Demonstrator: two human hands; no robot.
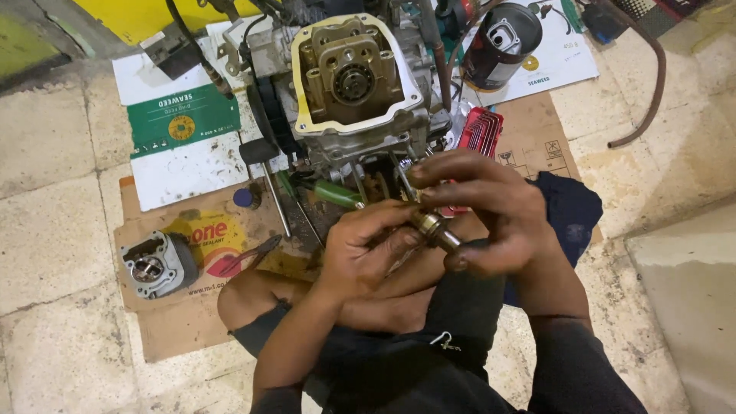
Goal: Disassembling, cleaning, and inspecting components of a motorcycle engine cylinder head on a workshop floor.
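Note:
My left hand (366, 247) and my right hand (491, 211) meet in front of my lap, both gripping a small metal cylindrical part (434, 228) with a brass-coloured collar. The right fingers curl over its top and the thumb presses below; the left fingers pinch its near end. Just beyond the hands stands an opened engine head (354, 73) with a pale gasket rim and a gear inside. A green-handled screwdriver (334, 193) lies between the engine and my left hand.
A grey engine cylinder (157, 263) and red-handled pliers (247, 256) lie on flattened cardboard (184, 322) at left. A red hex key set (480, 130) sits right of the engine, a dark cylindrical housing (502, 42) behind it, a rubber hose (652, 84) at far right.

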